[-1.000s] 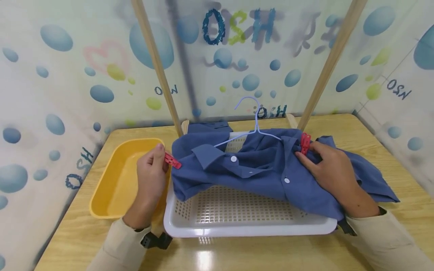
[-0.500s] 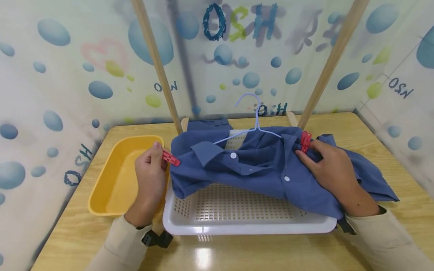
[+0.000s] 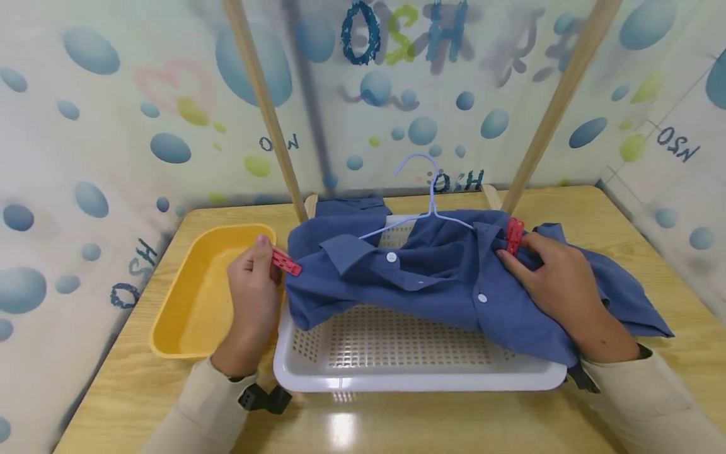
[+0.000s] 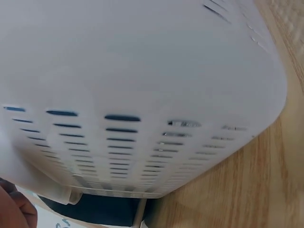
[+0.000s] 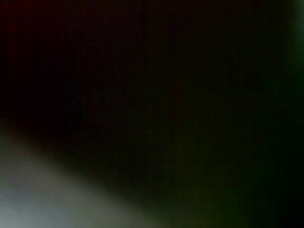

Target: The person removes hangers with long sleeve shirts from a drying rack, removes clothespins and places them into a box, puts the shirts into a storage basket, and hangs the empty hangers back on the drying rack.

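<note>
A blue button-up shirt (image 3: 363,277) lies across a white perforated basket (image 3: 420,382), with a light-blue hanger (image 3: 433,195) in its collar and the hook standing up. My left hand (image 3: 252,296) pinches a red clothespin (image 3: 286,261) between thumb and fingers, its tip at the shirt's left shoulder. Another red clothespin (image 3: 514,236) stands on the right shoulder. Beside it my right hand (image 3: 558,277) grips the shirt cloth with thumb and forefinger. In the left wrist view the basket's slotted side (image 4: 133,61) fills most of the picture. Darkness fills the right wrist view.
A yellow tub (image 3: 195,302) stands left of the basket, behind my left forearm. Two wooden poles (image 3: 266,113) rise behind the basket. Folded blue cloth (image 3: 351,207) lies at the back between them. The wooden table (image 3: 454,422) meets patterned walls behind and at the sides.
The camera view has shifted slightly. Both hands stay at the two clothespins, and the shirt and hanger have not visibly moved.
</note>
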{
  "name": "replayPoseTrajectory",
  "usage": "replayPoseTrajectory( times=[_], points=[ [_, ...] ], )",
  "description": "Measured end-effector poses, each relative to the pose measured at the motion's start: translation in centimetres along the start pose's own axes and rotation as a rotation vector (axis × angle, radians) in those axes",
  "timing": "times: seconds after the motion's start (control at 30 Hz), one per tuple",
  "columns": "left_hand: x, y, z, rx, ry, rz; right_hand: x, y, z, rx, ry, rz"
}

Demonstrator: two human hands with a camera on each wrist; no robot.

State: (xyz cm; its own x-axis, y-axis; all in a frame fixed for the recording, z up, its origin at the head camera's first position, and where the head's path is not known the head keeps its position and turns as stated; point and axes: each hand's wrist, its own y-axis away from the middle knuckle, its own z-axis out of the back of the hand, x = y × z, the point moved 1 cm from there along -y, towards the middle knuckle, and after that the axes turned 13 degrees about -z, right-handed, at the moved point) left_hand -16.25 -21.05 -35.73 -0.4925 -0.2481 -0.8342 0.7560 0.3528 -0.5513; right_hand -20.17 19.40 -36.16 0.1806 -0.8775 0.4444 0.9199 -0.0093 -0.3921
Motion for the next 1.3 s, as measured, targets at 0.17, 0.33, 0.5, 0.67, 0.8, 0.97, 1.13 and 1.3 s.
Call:
replayPoseTrajectory(
  times=[0.17,0.33,0.5,0.67,0.8,0.97,1.13,1.3],
  points=[
    [0.14,0.15,0.02,-0.01,0.004,0.019,-0.21,0.12,-0.06,0.005,0.002,0.002],
    [0.08,0.14,0.01,-0.007,-0.009,0.016,-0.26,0.07,-0.11,-0.001,-0.001,0.005],
    [0.07,0.14,-0.1,-0.014,-0.002,0.017,-0.28,0.15,-0.08,-0.001,0.006,0.009],
    [0.14,0.06,-0.16,-0.016,0.017,0.017,-0.28,0.12,-0.01,-0.008,-0.001,0.008],
    [0.24,-0.01,-0.15,-0.032,0.032,0.026,-0.28,0.1,0.03,-0.001,-0.002,0.006],
    [0.25,-0.1,-0.18,-0.043,0.032,0.03,-0.29,0.12,-0.02,-0.002,-0.004,0.005],
    [0.17,-0.1,-0.14,-0.048,0.031,0.035,-0.25,0.11,-0.04,-0.006,-0.002,0.01],
    [0.18,-0.1,-0.05,-0.048,0.032,0.066,-0.25,0.1,-0.02,-0.007,-0.004,0.005]
  ],
)
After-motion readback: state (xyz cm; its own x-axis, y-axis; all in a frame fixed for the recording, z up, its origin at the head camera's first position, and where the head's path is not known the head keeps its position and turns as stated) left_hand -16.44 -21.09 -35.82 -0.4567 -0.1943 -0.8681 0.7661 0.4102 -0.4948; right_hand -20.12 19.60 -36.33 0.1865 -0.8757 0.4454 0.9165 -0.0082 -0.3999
